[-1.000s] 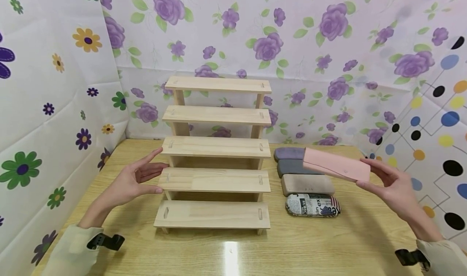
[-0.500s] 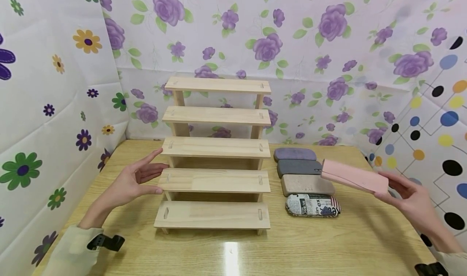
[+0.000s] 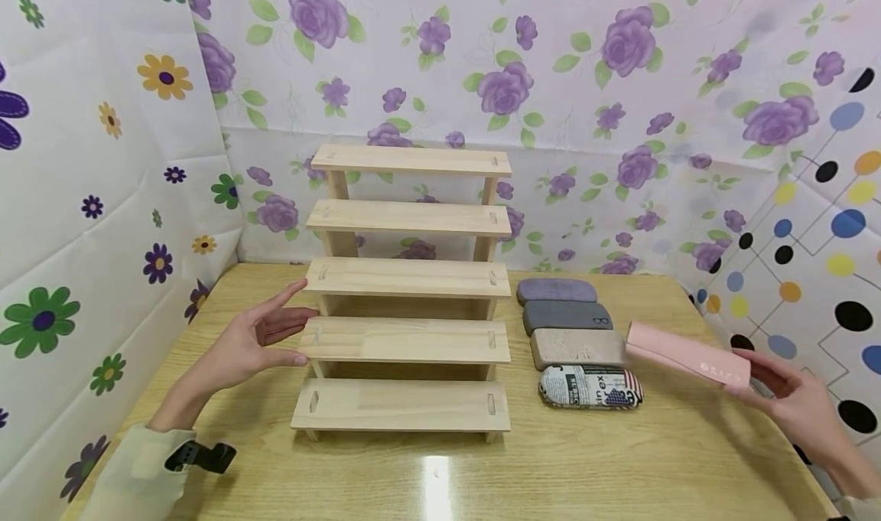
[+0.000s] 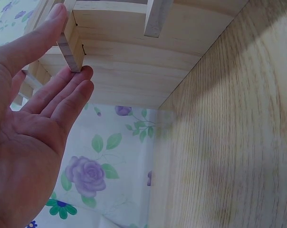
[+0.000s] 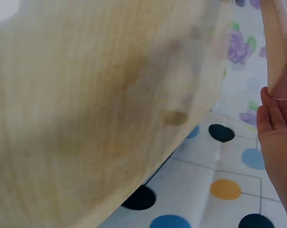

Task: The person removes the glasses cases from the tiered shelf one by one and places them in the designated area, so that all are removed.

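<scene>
A tiered wooden display shelf point(image 3: 406, 276) stands on the table. My left hand point(image 3: 241, 345) is at its left side, and in the left wrist view the thumb and fingers point(image 4: 77, 102) lie on either side of a board end, pinching it. My right hand point(image 3: 798, 402) holds a pink glasses case point(image 3: 688, 355) by its right end, thumb in front and fingers behind. The case is tilted, its left end higher, above the table at the right. In the right wrist view the case point(image 5: 278, 47) shows only partly, at the upper right edge.
Right of the shelf lie a purple glasses case point(image 3: 556, 291), a dark grey one point(image 3: 564, 317), a beige one point(image 3: 577, 348) and a newspaper-print one point(image 3: 590, 388), in a column. Patterned cloth point(image 3: 440, 62) walls the wooden table point(image 3: 551, 467) at the back and sides.
My right hand has moved right and down with the pink glasses case, away from the column of cases, uncovering the purple and grey ones. My left hand has stayed on the shelf.
</scene>
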{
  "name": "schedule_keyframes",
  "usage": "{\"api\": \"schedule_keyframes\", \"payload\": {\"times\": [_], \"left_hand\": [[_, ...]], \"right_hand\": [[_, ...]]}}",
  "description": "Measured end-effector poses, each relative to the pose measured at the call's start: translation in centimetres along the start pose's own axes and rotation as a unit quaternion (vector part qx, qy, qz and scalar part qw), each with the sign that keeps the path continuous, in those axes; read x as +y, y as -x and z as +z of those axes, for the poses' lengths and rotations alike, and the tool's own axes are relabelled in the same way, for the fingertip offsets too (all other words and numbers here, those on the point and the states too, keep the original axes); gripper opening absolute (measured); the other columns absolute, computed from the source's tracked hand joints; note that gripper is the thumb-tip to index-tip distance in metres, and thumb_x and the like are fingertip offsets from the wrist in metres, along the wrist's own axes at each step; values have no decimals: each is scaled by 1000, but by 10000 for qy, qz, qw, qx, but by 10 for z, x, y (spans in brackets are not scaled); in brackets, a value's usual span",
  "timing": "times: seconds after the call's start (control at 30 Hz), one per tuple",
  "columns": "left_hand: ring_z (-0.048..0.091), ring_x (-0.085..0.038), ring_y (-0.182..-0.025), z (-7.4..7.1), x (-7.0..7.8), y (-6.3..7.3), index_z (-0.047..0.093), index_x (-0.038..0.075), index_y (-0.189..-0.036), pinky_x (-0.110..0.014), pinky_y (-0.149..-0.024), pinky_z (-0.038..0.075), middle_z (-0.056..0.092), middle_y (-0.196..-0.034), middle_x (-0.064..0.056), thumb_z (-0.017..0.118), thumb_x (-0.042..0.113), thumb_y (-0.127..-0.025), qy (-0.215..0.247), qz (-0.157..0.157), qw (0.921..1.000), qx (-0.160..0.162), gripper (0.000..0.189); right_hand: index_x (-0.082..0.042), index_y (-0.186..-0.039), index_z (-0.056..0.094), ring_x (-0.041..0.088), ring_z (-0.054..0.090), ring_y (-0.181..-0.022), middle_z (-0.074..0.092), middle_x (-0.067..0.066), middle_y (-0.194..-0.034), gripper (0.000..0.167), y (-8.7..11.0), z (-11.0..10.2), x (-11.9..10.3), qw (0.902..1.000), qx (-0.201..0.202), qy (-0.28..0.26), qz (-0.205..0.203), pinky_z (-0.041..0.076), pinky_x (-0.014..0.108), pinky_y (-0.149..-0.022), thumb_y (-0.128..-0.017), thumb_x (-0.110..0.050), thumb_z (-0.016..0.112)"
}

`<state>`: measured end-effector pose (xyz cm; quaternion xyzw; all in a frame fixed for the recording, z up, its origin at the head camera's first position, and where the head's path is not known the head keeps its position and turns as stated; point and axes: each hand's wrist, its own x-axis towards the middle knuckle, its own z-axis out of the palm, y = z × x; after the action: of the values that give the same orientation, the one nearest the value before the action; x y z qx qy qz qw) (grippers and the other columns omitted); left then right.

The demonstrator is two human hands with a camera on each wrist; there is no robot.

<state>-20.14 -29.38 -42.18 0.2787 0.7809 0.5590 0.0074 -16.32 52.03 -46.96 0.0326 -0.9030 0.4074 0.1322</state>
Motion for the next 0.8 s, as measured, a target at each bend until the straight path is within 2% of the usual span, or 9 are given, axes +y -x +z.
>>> {"api": "schedule_keyframes", "payload": {"times": [0.17,0.37,0.57,0.8], "left_hand": [[59,-13,-134,1,0,-1,25,17,-170,-29,-111,50,53,-147,-33,85,-10,-83,-20,-8,10000,-3,109],[59,-13,-134,1,1,-1,25,18,-170,-27,-111,50,54,-147,-33,85,-10,-83,-50,-12,10000,6,109],[59,-15,-134,1,2,0,25,18,-170,-29,-111,50,53,-147,-33,85,-10,-83,-30,-45,10000,25,109],[59,-14,-134,1,3,0,25,18,-170,-29,-111,50,54,-147,-33,85,-10,-83,-40,-36,10000,21,109]], "right_hand": [[-3,-151,56,-24,50,-108,53,-33,-123,66,10,-1,5,9998,57,63,174,48,-1,-81,-92,-14,86],[-2,-149,58,-23,52,-109,57,-32,-122,67,22,-1,-1,9997,144,-15,220,46,-3,-85,-90,-12,87],[4,-146,58,-20,54,-114,59,-28,-127,64,31,1,-7,9995,-42,-300,32,47,-1,-90,-89,0,85],[3,-148,56,-16,56,-115,61,-26,-129,66,40,13,-23,9987,-358,-336,97,54,6,-86,-89,-2,85]]}}
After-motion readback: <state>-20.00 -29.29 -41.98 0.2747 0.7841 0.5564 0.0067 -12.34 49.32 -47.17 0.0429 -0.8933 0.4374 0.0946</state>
